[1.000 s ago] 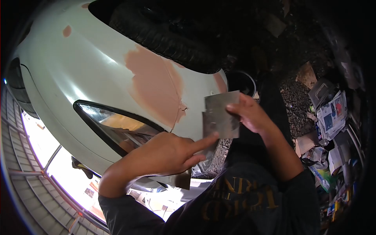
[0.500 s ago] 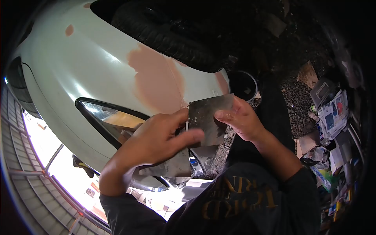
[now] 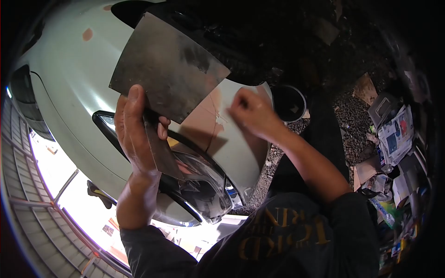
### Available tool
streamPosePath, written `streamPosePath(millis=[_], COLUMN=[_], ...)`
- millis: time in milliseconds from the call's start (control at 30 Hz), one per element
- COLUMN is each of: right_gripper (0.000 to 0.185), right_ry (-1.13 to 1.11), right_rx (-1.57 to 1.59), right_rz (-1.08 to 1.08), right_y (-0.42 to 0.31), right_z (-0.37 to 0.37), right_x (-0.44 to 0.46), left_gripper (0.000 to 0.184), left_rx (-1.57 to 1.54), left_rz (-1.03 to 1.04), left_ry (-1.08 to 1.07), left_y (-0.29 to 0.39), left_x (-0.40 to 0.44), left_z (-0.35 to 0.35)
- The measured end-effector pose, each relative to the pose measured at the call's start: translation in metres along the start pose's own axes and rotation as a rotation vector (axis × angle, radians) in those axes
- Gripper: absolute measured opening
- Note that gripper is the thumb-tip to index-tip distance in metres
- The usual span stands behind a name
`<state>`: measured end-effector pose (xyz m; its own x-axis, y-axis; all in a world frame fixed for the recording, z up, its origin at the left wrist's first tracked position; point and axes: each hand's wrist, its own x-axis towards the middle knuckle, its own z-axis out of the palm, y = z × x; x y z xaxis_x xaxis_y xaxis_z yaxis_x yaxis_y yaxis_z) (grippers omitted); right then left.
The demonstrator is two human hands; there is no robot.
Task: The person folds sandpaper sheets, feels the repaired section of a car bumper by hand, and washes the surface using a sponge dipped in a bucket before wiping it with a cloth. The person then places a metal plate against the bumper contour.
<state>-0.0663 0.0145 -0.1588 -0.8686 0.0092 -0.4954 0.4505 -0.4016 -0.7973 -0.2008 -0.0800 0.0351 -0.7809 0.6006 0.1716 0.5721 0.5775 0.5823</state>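
Observation:
A dark grey flat sheet (image 3: 169, 65) is raised in my left hand (image 3: 136, 132), thumb on its lower left edge. A second narrow grey piece (image 3: 162, 153) hangs below the same hand, seen nearly edge-on. My right hand (image 3: 255, 113), slightly blurred, is curled with its fingers drawn together over the white car panel (image 3: 241, 162); whether it pinches anything is too unclear to tell. Between the hands, a pinkish-brown patch (image 3: 199, 123) with a crack shows on the panel, partly hidden by the sheet. The headlight (image 3: 199, 173) lies beneath the left forearm side.
A dark round container (image 3: 288, 103) stands on gravel (image 3: 350, 116) beyond the panel. Newspapers (image 3: 396, 134), plastic wrappers (image 3: 384, 211) and other clutter lie at the right. The dark wheel opening (image 3: 199, 23) is at the top, a metal-framed wall (image 3: 28, 180) at the left.
My left hand has lifted the sheet up and left, away from my right hand. My right hand has let go of it and moved left and up over the panel.

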Motion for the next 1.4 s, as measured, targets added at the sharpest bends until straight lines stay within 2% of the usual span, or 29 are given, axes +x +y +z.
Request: streamPosePath(millis=[67,100,133,200,233,300,367,400,500,533,567,600,633,667,700,800,833,933,1033,1133,1400], right_gripper=[0.021,0.025,0.029,0.039,0.041,0.047,0.05,0.048,0.041,0.039,0.031,0.031,0.032,0.032,0.044,0.06,0.07,0.071,0.069,0.068,0.061], right_ry=[0.477,0.662,0.659,0.649,0.466,0.089,-0.256,-0.272,-0.387,-0.438,-0.441,-0.395,-0.349,-0.303,-0.125,0.035,0.024,0.048,0.008,-0.011,0.035], right_rx=[-0.08,-0.164,-0.08,0.094,0.27,0.61,0.684,0.628,0.501,0.467,0.469,0.445,0.421,0.395,0.003,-0.449,-0.55,-0.669,-0.665,-0.653,-0.665], right_rz=[-0.074,-0.206,-0.227,-0.26,-0.238,-0.188,-0.355,-0.305,-0.152,-0.099,-0.122,-0.132,-0.14,-0.148,-0.504,-0.582,-0.569,-0.701,-0.68,-0.688,-0.711], right_y=[0.024,0.036,0.03,0.01,-0.01,-0.048,-0.056,-0.065,-0.074,-0.073,-0.072,-0.071,-0.07,-0.068,-0.055,-0.034,-0.024,-0.001,0.008,0.015,0.005], right_z=[-0.028,-0.045,-0.054,-0.07,-0.078,-0.091,-0.092,-0.085,-0.074,-0.072,-0.071,-0.073,-0.077,-0.08,-0.082,-0.061,-0.049,-0.023,-0.015,-0.011,-0.002], right_x=[0.017,0.021,0.016,0.001,-0.009,-0.032,-0.045,-0.056,-0.082,-0.087,-0.092,-0.095,-0.099,-0.1,-0.091,-0.077,-0.076,-0.068,-0.071,-0.071,-0.053], left_gripper=[0.026,0.025,0.024,0.024,0.024,0.026,0.033,0.037,0.045,0.045,0.046,0.048,0.051,0.05,0.049,0.047,0.046,0.042,0.039,0.038,0.039], left_rx=[0.165,0.085,0.007,-0.342,-0.44,-0.407,-0.369,-0.349,-0.323,-0.288,-0.25,-0.211,-0.031,0.049,0.128,0.214,0.22,0.311,0.298,0.314,0.289], left_rz=[0.217,0.13,0.041,-0.39,-0.585,-0.842,-0.623,-0.506,-0.401,-0.437,-0.475,-0.515,-0.452,-0.421,-0.392,-0.292,-0.251,-0.247,-0.255,-0.248,-0.2], left_ry=[-0.032,-0.072,-0.104,-0.263,-0.343,-0.582,-0.855,-0.987,-1.179,-1.264,-1.349,-1.433,-1.49,-1.51,-1.528,-1.597,-1.621,-1.584,-1.513,-1.565,-1.531], left_y=[-0.005,-0.001,0.003,0.02,0.024,0.022,0.025,0.026,0.023,0.027,0.034,0.038,0.04,0.041,0.042,0.038,0.037,0.04,0.035,0.037,0.034], left_x=[0.0,0.002,0.003,0.006,0.007,0.01,0.005,0.002,-0.011,-0.009,-0.005,-0.003,-0.005,-0.007,-0.01,-0.015,-0.015,-0.013,-0.017,-0.014,-0.018], left_z=[-0.002,-0.002,-0.002,-0.002,-0.002,-0.001,0.004,0.007,0.013,0.013,0.013,0.013,0.012,0.013,0.013,0.013,0.014,0.015,0.014,0.015,0.016])
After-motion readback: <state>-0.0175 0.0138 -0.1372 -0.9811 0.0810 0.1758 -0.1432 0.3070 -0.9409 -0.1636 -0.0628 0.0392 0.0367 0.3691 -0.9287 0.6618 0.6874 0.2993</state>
